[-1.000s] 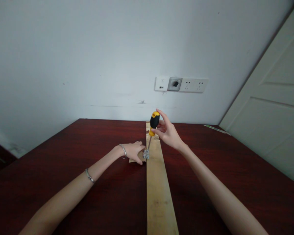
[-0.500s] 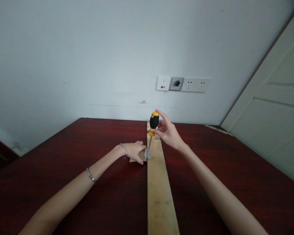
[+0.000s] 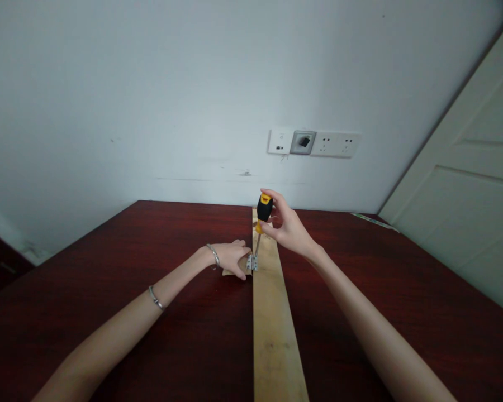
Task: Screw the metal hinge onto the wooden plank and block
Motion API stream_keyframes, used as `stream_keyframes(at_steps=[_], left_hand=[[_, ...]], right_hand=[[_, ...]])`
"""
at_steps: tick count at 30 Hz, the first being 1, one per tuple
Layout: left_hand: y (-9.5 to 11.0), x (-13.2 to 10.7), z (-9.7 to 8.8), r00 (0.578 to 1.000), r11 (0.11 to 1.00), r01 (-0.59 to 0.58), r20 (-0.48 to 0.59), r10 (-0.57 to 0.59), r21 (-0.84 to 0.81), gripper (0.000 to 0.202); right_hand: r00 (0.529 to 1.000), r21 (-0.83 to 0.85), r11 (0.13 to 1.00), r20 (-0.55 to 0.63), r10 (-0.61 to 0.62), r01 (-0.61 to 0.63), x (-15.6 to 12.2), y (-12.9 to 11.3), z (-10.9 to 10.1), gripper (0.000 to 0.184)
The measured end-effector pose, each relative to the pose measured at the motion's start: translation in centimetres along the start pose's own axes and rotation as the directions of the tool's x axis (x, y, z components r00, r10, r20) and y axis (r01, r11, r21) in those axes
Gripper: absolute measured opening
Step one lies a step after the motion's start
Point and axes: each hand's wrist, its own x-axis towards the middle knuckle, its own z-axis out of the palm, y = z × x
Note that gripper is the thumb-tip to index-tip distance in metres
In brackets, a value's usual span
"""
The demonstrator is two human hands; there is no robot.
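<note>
A long pale wooden plank (image 3: 272,324) lies lengthwise down the dark red table (image 3: 151,312). A small metal hinge (image 3: 252,263) sits at the plank's left edge, joining it to a small wooden piece (image 3: 230,272). My left hand (image 3: 231,258) lies over that small piece, fingers curled down on it beside the hinge. My right hand (image 3: 287,226) grips the black and yellow handle of a screwdriver (image 3: 263,211). The screwdriver stands nearly upright with its tip on the hinge.
A white wall rises behind the table, with a row of sockets and a switch (image 3: 314,143). A white panelled door (image 3: 469,184) stands at the right. A thin light strip (image 3: 375,221) lies at the table's far right edge.
My right fingers have closed further around the screwdriver handle, and the handle has tilted slightly. My left hand and the plank have stayed in place.
</note>
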Motion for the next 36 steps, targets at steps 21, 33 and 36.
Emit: stream_keyframes(at_steps=[21, 33, 36], left_hand=[[0.3, -0.1, -0.3, 0.999, 1.000, 0.026, 0.027, -0.027, 0.010, 0.068], [0.3, -0.2, -0.4, 0.999, 0.999, 0.043, 0.030, -0.043, 0.009, 0.068], [0.2, -0.3, -0.4, 0.999, 0.999, 0.039, 0.034, -0.040, 0.016, 0.068]], right_hand=[[0.994, -0.331, 0.943, -0.107, -0.027, -0.010, 0.8, -1.6, -0.7, 0.038], [0.999, -0.490, 0.870, -0.031, 0.043, -0.052, 1.4, -3.4, -0.9, 0.039], [1.000, -0.460, 0.888, 0.012, 0.024, -0.016, 1.3, -3.1, -1.1, 0.046]])
